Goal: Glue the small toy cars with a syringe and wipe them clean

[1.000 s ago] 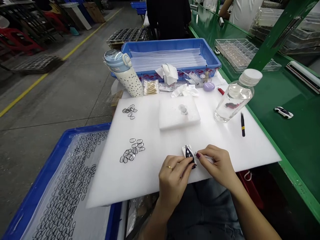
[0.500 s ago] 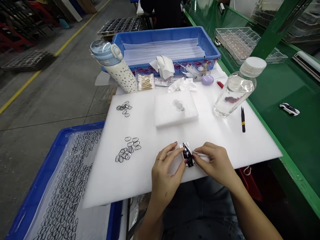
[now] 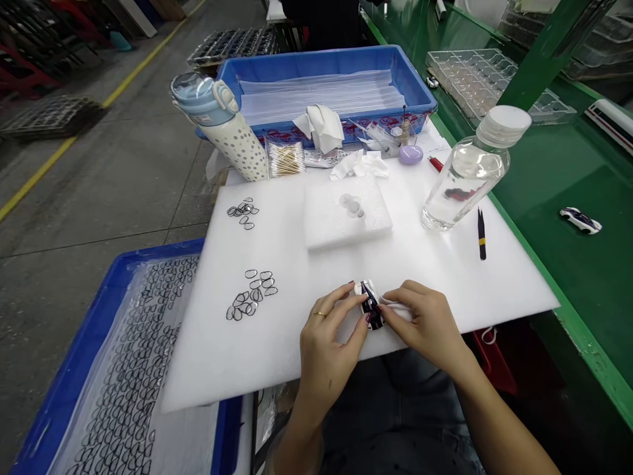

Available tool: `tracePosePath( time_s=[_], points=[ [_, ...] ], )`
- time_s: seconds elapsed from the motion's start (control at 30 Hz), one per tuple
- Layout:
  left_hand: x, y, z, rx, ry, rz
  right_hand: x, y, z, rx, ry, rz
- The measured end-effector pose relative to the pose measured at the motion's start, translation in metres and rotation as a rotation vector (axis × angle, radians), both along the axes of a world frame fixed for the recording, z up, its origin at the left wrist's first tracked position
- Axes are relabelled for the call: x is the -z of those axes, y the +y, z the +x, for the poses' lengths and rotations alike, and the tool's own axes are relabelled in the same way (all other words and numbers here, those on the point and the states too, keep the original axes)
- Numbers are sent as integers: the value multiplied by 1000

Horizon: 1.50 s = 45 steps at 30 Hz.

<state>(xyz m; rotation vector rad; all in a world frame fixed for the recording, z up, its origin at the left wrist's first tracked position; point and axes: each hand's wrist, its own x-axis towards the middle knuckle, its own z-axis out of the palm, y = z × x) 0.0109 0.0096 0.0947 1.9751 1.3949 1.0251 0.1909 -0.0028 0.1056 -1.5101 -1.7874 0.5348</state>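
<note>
A small white toy car [image 3: 368, 302] with dark stripes sits near the front edge of a white foam sheet [image 3: 297, 343]. My left hand [image 3: 330, 343] pinches the car from the left with fingers and thumb. My right hand [image 3: 429, 324] presses a small white cloth [image 3: 395, 308] against the car's right side. Two clusters of thin black teardrop rings lie on the foam, one [image 3: 252, 293] left of my hands and one [image 3: 242, 212] farther back.
Farther back on the foam sheet sit a small foam block [image 3: 346, 214], a clear bottle [image 3: 467, 171], black tweezers [image 3: 481, 234] and a dotted flask [image 3: 222, 128]. A blue tray [image 3: 99, 330] of rings is at left, another blue tray [image 3: 326, 66] behind. A second toy car [image 3: 579, 220] rests on the green bench.
The view has tilted and shifted slightly. My hands have moved a little leftward with the car, the left fingers re-gripping it, the right hand still holding the cloth against it.
</note>
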Motion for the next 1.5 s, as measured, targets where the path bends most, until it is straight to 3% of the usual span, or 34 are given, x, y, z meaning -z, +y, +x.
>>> tracePosePath(
  time_s=[0.2,0.4,0.6,1.1,1.23,1.3,1.4,1.5],
  points=[
    [0,2,-2,19,55,39,0,0,0,5,3,9],
    [-7,17,-13,363,169,-61,-3,0,5,28,156,28],
    [0,15,-9,142,127,-35,-3,-2,4,23,134,42],
    [-2,13,-12,153,50,-35,0,-3,-3,0,10,-2],
    [-2,13,-11,143,45,-42,-11,-2,10,-53,48,-50],
    [-1,13,-10,135,46,-48,-20,0,23,8,15,16],
    [0,13,-8,120,47,-46,-31,3,41,242,-275,196],
    [1,13,-9,116,44,-41,-32,0,40,361,-471,231]
  ],
)
